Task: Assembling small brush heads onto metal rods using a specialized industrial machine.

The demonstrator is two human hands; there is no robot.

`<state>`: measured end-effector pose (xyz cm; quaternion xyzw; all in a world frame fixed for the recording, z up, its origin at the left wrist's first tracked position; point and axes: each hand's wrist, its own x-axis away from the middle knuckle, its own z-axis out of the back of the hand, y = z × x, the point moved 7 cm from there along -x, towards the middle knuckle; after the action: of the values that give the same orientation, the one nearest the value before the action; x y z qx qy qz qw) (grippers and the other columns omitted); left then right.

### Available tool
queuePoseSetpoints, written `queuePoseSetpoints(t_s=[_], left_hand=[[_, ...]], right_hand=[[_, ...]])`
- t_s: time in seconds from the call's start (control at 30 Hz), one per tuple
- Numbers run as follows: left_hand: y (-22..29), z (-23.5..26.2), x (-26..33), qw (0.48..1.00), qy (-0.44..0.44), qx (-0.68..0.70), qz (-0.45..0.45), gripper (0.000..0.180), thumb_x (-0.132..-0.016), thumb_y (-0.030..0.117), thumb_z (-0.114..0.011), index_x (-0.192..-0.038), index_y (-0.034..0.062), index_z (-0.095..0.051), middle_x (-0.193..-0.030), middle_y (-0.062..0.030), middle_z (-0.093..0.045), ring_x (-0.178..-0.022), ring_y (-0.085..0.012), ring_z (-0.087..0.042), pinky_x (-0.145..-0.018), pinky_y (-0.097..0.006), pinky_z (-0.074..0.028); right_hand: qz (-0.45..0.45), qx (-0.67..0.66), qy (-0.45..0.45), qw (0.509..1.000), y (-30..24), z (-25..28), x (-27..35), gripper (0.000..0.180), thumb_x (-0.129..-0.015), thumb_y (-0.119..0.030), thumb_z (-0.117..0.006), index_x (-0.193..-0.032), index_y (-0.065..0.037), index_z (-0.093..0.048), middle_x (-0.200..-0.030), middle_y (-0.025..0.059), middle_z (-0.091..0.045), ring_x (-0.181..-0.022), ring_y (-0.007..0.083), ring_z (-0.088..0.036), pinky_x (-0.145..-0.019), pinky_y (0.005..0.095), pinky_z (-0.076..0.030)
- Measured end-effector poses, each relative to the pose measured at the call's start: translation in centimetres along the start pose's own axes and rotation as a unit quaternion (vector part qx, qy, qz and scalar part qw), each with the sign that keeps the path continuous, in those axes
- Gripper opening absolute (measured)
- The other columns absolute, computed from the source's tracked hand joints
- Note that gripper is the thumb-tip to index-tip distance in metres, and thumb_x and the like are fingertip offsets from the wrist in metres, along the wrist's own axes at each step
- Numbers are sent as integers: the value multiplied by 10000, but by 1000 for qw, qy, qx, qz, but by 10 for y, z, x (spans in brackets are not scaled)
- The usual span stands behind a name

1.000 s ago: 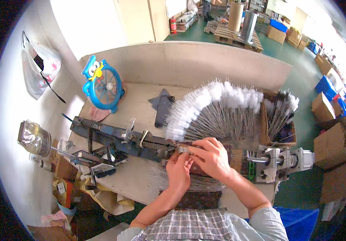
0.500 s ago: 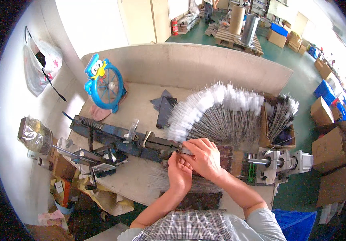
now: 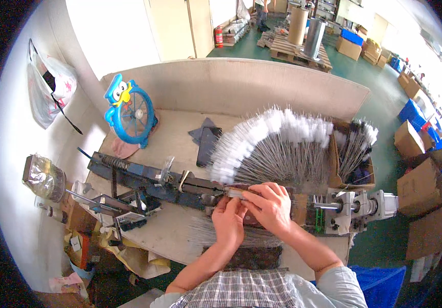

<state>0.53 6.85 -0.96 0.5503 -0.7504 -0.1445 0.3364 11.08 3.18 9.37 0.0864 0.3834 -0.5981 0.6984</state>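
Note:
My left hand (image 3: 228, 222) and my right hand (image 3: 271, 206) meet over the middle of the bench, fingers closed and pinched together. Between their fingertips lies a small pale strip (image 3: 235, 193), too small to make out fully. It sits at the right end of a long dark machine bar (image 3: 144, 174). Just behind my hands, a wide fan of wire brushes (image 3: 282, 133) with white bristle heads spreads over the bench. Loose thin wires (image 3: 205, 231) lie in front of the bar, partly hidden by my left wrist.
A metal shaft unit (image 3: 354, 205) stands at the bench's right end. Dark-headed brushes (image 3: 352, 154) stand in a cardboard box (image 3: 335, 172). Further left are a phone (image 3: 208, 149), a blue duck-shaped fan (image 3: 133, 115) and a lever assembly (image 3: 110, 203). A low partition (image 3: 252, 84) edges the back.
My right hand has shifted slightly right and down, and its fingers have drawn back from the bar's end. The pale strip now shows more plainly. The view has tilted a little.

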Motion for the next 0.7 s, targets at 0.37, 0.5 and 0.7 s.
queuePoseSetpoints(t_s=[0.37, 0.5, 0.7], left_hand=[[5, -8, 5, 999, -6, -31, 8, 111, -854, 24, -521, -963, 4, -520, -935, -90, -583, -825, -181, -596, -734, -295, -510], [2, -4, 2, 999, -4, -32, 22, 128, -856, 29, -519, -981, 2, -521, -945, -90, -584, -836, -178, -595, -735, -291, -509], [1, -5, 1, 1000, 1, -26, 11, 119, -853, 0, -529, -971, -3, -544, -933, -63, -583, -809, -127, -564, -708, -254, -478]], right_hand=[[-13, -37, -10, 999, 1, -5, -2, 319, -670, -190, -698, -983, -156, -653, -936, -10, -614, -863, 193, -575, -748, 344, -439], [-24, -35, -14, 999, 0, -6, -2, 304, -680, -183, -688, -981, -158, -656, -934, -9, -615, -864, 191, -577, -745, 343, -438], [-3, -32, -16, 999, 2, -5, -1, 243, -691, -190, -681, -931, -153, -668, -929, -10, -616, -851, 190, -580, -741, 339, -439]])
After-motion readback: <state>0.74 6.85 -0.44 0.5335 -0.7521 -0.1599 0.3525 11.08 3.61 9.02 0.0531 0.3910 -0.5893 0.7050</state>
